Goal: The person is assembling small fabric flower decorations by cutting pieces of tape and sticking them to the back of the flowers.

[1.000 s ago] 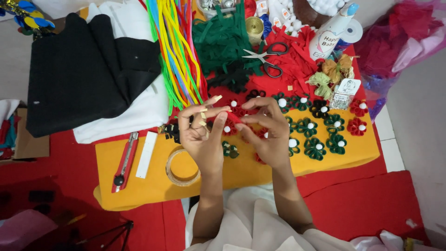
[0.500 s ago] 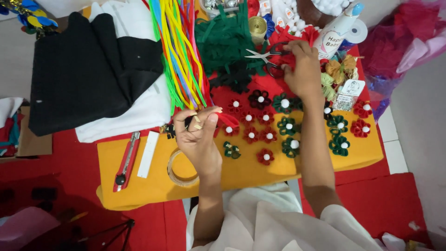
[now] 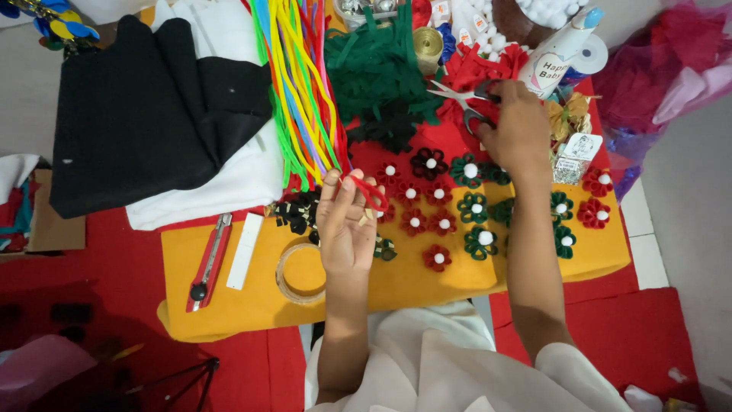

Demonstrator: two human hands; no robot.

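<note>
My left hand (image 3: 347, 225) is raised over the yellow felt mat (image 3: 252, 305) and pinches a looped red felt strip (image 3: 371, 194) between thumb and fingers. My right hand (image 3: 522, 133) is stretched to the far side, its fingers closed over the handles of the scissors (image 3: 457, 94), which rest on a pile of red felt strips (image 3: 465, 69). Between the two hands, finished felt flowers with white pompom centres lie in rows, red ones (image 3: 437, 258) nearer my left hand and green ones (image 3: 482, 241) under my right forearm.
A tape ring (image 3: 299, 273), a white strip (image 3: 245, 252) and a red box cutter (image 3: 207, 263) lie at the mat's left. Behind are coloured pipe cleaners (image 3: 297, 84), green felt strips (image 3: 374, 65), black fabric (image 3: 145, 107) and a white bottle (image 3: 557, 53).
My right hand let go of the red strip, reached to the far side and closed on the scissors. My left hand stayed near the mat's middle, still holding the strip.
</note>
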